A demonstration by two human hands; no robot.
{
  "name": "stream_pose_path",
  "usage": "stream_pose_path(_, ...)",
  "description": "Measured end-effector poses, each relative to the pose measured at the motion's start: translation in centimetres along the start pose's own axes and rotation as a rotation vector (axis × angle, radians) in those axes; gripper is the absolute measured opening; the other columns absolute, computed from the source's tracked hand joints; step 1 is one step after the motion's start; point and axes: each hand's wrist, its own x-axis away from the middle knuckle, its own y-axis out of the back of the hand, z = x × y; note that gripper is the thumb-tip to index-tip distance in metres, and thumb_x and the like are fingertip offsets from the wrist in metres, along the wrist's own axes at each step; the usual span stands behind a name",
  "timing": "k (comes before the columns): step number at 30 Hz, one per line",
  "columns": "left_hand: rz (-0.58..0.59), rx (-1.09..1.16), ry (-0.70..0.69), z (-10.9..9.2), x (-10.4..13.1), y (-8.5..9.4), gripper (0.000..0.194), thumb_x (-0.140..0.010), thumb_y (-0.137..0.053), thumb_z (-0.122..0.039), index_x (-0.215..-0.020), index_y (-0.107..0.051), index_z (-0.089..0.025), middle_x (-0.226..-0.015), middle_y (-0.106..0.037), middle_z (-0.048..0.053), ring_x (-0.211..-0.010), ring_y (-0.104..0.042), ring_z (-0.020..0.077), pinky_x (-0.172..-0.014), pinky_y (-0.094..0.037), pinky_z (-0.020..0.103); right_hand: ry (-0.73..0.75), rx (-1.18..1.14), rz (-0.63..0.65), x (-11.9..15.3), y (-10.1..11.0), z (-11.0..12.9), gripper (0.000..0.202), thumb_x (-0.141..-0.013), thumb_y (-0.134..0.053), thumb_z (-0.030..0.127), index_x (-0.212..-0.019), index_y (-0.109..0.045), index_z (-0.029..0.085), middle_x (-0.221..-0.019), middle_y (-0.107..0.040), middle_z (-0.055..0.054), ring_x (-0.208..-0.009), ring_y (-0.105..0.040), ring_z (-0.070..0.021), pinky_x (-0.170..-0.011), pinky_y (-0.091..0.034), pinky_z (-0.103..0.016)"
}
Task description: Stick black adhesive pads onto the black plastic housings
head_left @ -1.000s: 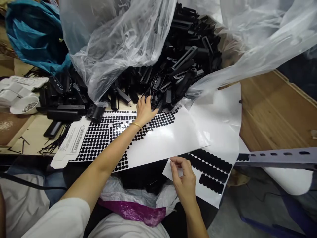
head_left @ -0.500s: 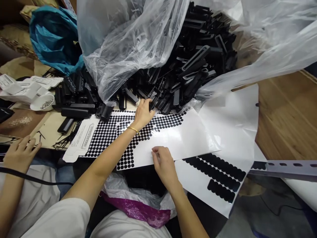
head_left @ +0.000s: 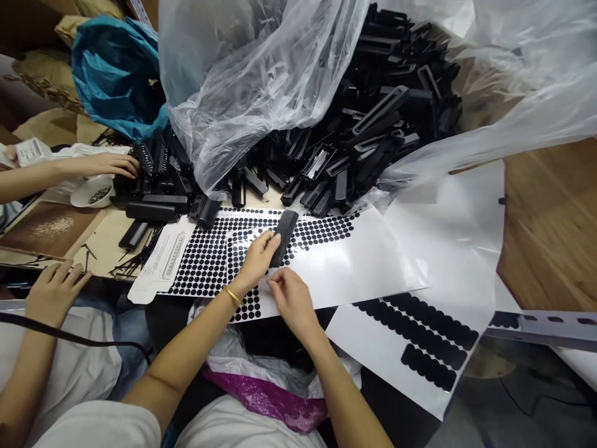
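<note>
Well, the bench (head_left: pixel 108 238) carries a clear plastic bag (head_left: pixel 265 81), a heap of black parts (head_left: pixel 401 118) and a dotted white sheet (head_left: pixel 340 267). Over the sheet, the right hand (head_left: pixel 295 305) has its fingers nearly closed, contents unclear; the left hand's (head_left: pixel 254 260) fingers (head_left: pixel 270 244) are closed on a tilted, ridged black piece (head_left: pixel 286 231).

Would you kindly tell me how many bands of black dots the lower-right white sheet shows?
3: the upper band, the middle band just below it, and the short band beneath that. More may be hidden under the overlapping sheet.
</note>
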Motion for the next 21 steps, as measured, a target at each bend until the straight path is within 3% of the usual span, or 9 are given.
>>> stream_pose_path(3,0.139,0.491,0.229,0.2,2.8,-1.4,0.024,-0.083,-0.052,-0.043,-0.084,-0.052,-0.019,-0.071,-0.060,0.000,-0.062,-0.056,0.0112,-0.061,-0.045,0.024,-0.142,-0.359,-0.212,1.4,2.3,-0.4,0.010,-0.085,-0.049,0.026,-0.077,-0.051,0.021,-0.070,-0.057,0.002,-0.063,-0.053,-0.0131,-0.061,-0.043,-0.025)
stream_pose_path(6,0.198,0.725,0.378,-0.1,5.1,-2.7,0.028,-0.076,-0.062,-0.043,-0.088,-0.056,-0.019,-0.075,-0.062,0.000,-0.064,-0.057,0.0095,-0.063,-0.045,0.021,-0.237,-0.479,-0.338,2.5,3.8,-0.7,0.013,-0.084,-0.051,0.031,-0.076,-0.051,0.021,-0.070,-0.056,0.002,-0.066,-0.054,-0.0130,-0.064,-0.045,-0.026)
stream_pose_path(12,0.278,0.824,0.425,-1.1,7.3,-4.1,0.025,-0.077,-0.063,-0.039,-0.091,-0.060,-0.019,-0.077,-0.063,-0.001,-0.069,-0.057,0.0100,-0.067,-0.044,0.022,-0.318,-0.442,-0.352,3.7,4.1,-1.1,0.016,-0.083,-0.051,0.035,-0.077,-0.051,0.020,-0.065,-0.051,0.003,-0.058,-0.049,-0.0121,-0.054,-0.043,-0.024)
stream_pose_path(21,0.213,0.787,0.426,-1.8,8.2,-4.4,0.026,-0.077,-0.063,-0.041,-0.088,-0.057,-0.019,-0.077,-0.062,-0.001,-0.074,-0.058,0.0122,-0.071,-0.043,0.024,-0.235,-0.255,-0.375,4.3,3.7,-0.9,0.011,-0.084,-0.047,0.029,-0.076,-0.049,0.021,-0.065,-0.051,0.003,-0.055,-0.047,-0.0116,-0.051,-0.040,-0.024)
